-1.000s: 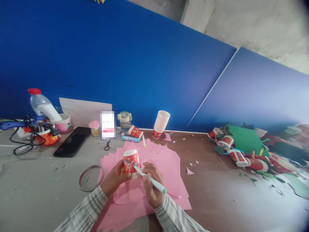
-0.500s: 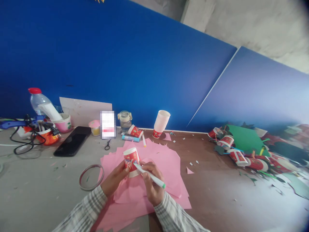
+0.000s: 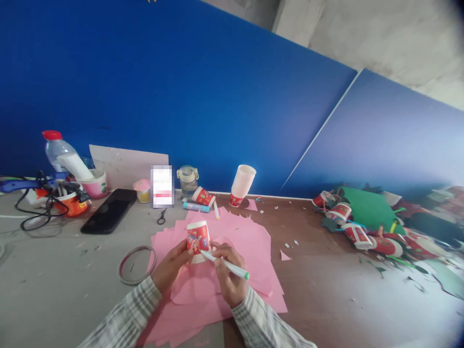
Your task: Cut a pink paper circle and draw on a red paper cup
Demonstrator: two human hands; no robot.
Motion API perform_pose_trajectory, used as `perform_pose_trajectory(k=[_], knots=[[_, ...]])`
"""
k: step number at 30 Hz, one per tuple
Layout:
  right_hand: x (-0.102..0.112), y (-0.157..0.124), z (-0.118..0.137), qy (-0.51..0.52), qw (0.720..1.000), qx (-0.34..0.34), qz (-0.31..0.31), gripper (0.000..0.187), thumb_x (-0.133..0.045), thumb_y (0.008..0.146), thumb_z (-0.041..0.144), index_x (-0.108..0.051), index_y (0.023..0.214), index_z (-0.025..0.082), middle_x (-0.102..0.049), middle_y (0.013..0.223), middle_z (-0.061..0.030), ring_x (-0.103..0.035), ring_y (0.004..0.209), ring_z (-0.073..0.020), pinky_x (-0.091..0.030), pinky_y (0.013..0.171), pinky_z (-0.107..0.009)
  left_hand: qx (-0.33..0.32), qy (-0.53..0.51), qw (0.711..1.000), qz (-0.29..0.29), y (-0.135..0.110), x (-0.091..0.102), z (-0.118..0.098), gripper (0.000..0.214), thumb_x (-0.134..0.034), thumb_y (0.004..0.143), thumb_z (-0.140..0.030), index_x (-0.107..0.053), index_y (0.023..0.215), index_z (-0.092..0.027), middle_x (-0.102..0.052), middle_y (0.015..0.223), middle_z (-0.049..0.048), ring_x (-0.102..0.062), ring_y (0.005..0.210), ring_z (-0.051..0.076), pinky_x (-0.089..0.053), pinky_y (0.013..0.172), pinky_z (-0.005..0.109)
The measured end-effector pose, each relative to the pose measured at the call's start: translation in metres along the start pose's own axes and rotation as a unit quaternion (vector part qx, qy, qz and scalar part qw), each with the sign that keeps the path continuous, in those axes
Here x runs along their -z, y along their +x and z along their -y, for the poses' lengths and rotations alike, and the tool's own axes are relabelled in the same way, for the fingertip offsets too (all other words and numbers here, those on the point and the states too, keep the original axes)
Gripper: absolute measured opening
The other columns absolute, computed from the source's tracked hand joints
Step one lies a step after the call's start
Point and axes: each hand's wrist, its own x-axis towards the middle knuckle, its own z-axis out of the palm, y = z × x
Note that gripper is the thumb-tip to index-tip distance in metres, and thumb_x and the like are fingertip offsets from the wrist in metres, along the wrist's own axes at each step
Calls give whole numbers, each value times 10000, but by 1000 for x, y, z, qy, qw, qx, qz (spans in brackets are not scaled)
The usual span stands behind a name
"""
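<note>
My left hand (image 3: 170, 267) grips a red patterned paper cup (image 3: 198, 238), held upside down on the pink paper sheets (image 3: 250, 241). My right hand (image 3: 227, 275) pinches a white marker with a green end (image 3: 228, 264). The marker's tip touches the cup's lower rim where it meets the paper. Both sleeves are plaid.
A stack of white cups (image 3: 242, 184), a fallen red cup (image 3: 203, 196), a glue stick (image 3: 195, 207), small scissors (image 3: 161, 217), a glass jar (image 3: 187, 180) and a black phone (image 3: 109, 210) lie behind. A tape ring (image 3: 137, 265) sits left. Finished cups and green paper (image 3: 366, 208) crowd the right.
The marker tip has slid down from the cup's side to its lower rim. My right hand has shifted slightly with it. The cup stays in my left hand.
</note>
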Motion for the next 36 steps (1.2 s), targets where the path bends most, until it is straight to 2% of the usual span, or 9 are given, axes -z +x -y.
perform_pose_trajectory(k=[16, 21, 25, 30, 36], knots=[[2, 0, -1, 19, 1000, -23, -7, 157, -499, 719, 131, -622, 661, 210, -652, 616, -23, -674, 819, -301, -528, 658, -356, -3, 18, 1000, -20, 3, 5, 4, 517, -680, 552, -454, -559, 1008, -244, -649, 963, 25, -560, 821, 239, -436, 718, 363], [3, 0, 0, 3, 999, -25, -35, 122, -522, 751, 187, -642, 763, 207, -673, 721, -46, -645, 884, -294, -506, 747, -385, -3, 6, 1000, -3, 2, 3, 1, 537, -684, 563, -434, -539, 1046, -248, -642, 998, 29, -551, 889, 257, -434, 769, 387], [1, 1, 0, 8, 999, -22, -37, 121, -524, 779, 219, -641, 808, 207, -660, 724, -44, -649, 835, -277, -510, 731, -382, 1, -2, 1000, 18, 1, 1, -2, 541, -692, 568, -417, -535, 1054, -239, -639, 1019, 37, -548, 925, 267, -427, 811, 406], [-1, 3, 1, 12, 999, -12, -31, 131, -515, 797, 241, -633, 839, 203, -653, 746, -51, -645, 773, -263, -510, 703, -384, -2, 2, 1000, 26, 0, 1, -1, 530, -694, 570, -416, -542, 1044, -236, -644, 1014, 40, -564, 900, 268, -449, 778, 400], [-2, 2, -1, 0, 1000, -10, -20, 119, -528, 790, 227, -635, 837, 206, -651, 750, -47, -638, 780, -264, -507, 683, -371, -6, 5, 999, 42, 0, 0, -2, 540, -686, 588, -405, -522, 1075, -239, -635, 1042, 39, -554, 936, 272, -445, 811, 414]])
